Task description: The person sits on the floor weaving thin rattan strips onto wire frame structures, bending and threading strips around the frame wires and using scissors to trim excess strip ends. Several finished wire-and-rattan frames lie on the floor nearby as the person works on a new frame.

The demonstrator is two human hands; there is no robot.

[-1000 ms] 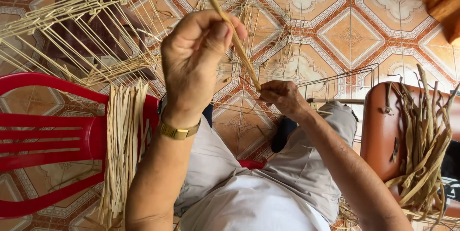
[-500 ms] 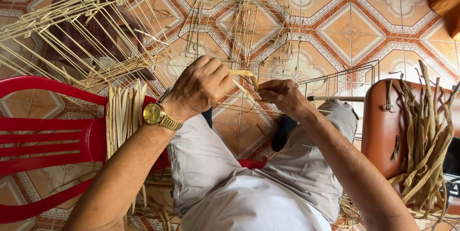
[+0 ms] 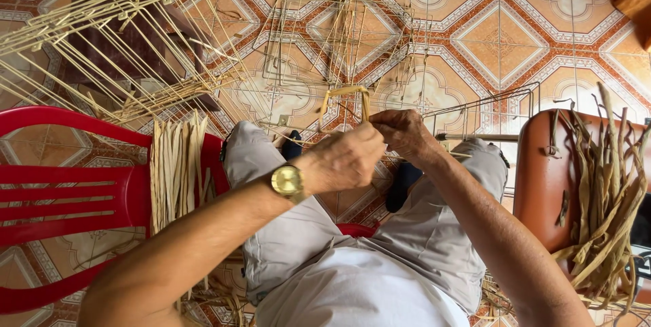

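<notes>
My left hand [image 3: 346, 159], with a gold wristwatch [image 3: 287, 181] on its wrist, is closed on a pale flat fibre strip [image 3: 344, 91] that bends into a loop just above my fingers. My right hand [image 3: 401, 134] pinches the same strip right beside the left; the two hands touch above my knees. A thin wire frame [image 3: 475, 120] runs out to the right from under my right hand. I sit with grey trousers [image 3: 291, 232] below the hands.
A red plastic chair [image 3: 74, 191] at the left carries a bundle of cut pale strips [image 3: 178, 167]. Wire basket frames [image 3: 129, 49] lie on the patterned tile floor [image 3: 498, 42]. An orange-brown stool [image 3: 546, 184] at the right holds dried fibre strands [image 3: 607, 198].
My left hand has come down from above head height with the strip to meet the right hand. The strip, straight before, is now bent into a loop.
</notes>
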